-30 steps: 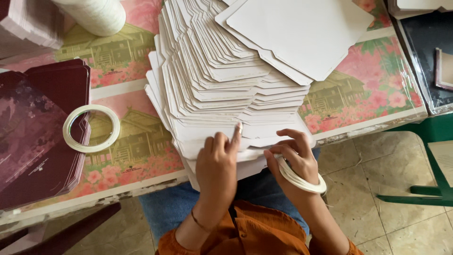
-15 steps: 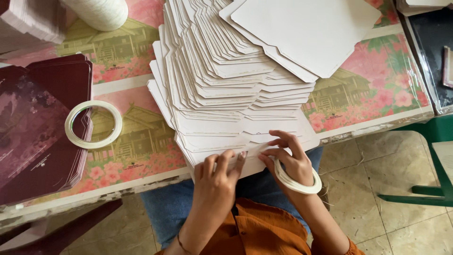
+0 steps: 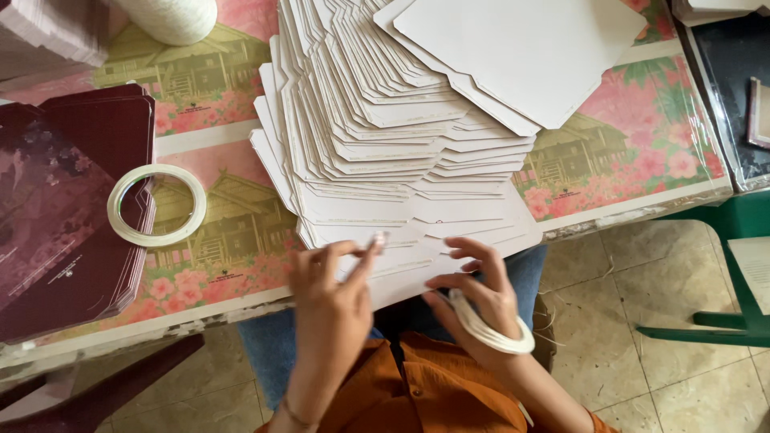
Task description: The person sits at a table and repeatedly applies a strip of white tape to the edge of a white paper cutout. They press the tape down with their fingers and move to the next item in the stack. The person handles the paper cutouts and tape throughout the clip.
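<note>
the tabletop (image 3: pixel 241 240) in your head view wears a plastic cover printed with wooden houses and pink flowers, and past its near edge you see a tiled floor (image 3: pixel 634 297) and a green frame (image 3: pixel 722 329) off to your right. a big fanned stack of white die-cut cards (image 3: pixel 401 160) fills the middle, its nearest sheets hanging over the edge toward your lap. half a second ago your hands sat a little lower on that bottom edge; now both have crept up onto the lowest sheets, and the stack itself has not shifted on the cover. your left hand (image 3: pixel 333 277) pinches something small and pale between thumb and fingertips, right on the nearest card; it looks like a tape end, but it is too small to be sure. your right hand (image 3: pixel 473 285) is spread with curled fingers resting on the same sheet, gripping nothing, while a roll of white tape (image 3: pixel 489 329) rides around its wrist like a bangle. a second tape roll (image 3: pixel 156 206) lies flat to your left, leaning on the edge of a pile of dark maroon printed cards (image 3: pixel 64 216). a cone of white thread (image 3: pixel 168 16) sits at the far left.
</note>
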